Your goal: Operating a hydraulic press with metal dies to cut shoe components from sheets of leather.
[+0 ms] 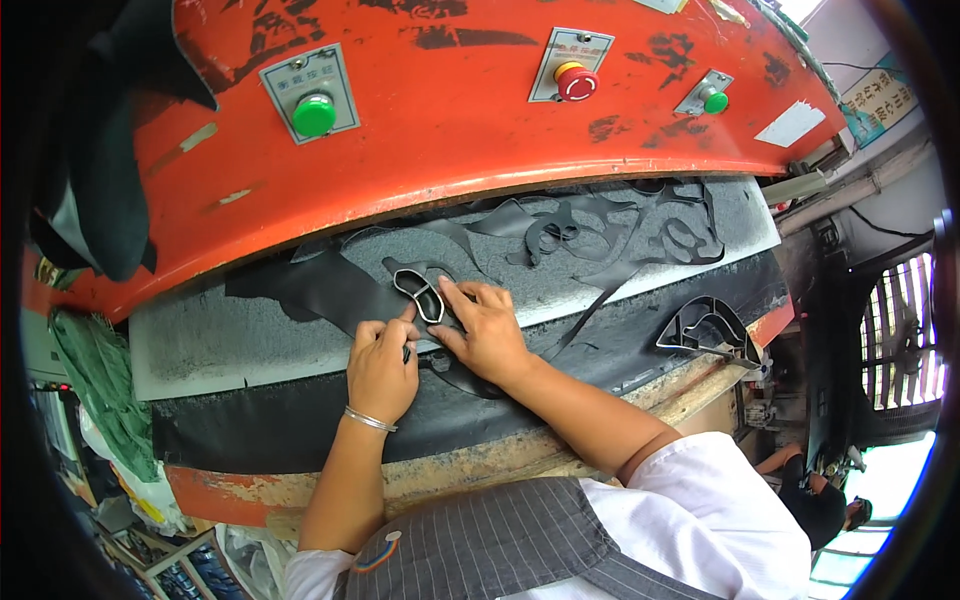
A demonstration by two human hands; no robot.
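Observation:
A small metal cutting die (419, 294), an open-walled outline with a crossbar, stands on black leather-like sheet (325, 285) on the grey cutting board. My right hand (487, 333) holds the die from its right side, index finger at the upper wall and thumb near the lower end. Curled close by at lower left is my left hand (384, 365), its index fingertip reaching to the die's edge. A small dark bit shows between its other fingers; what it is cannot be made out. Cut-out scraps (555, 235) with holes lie beyond my hands.
A larger metal cutting die (708, 335) rests at the right on the black front ledge. The red machine body (430, 120) overhangs the board (190, 345), carrying green buttons (314, 115) and a red stop button (577, 84). Another person (815, 505) is at far right.

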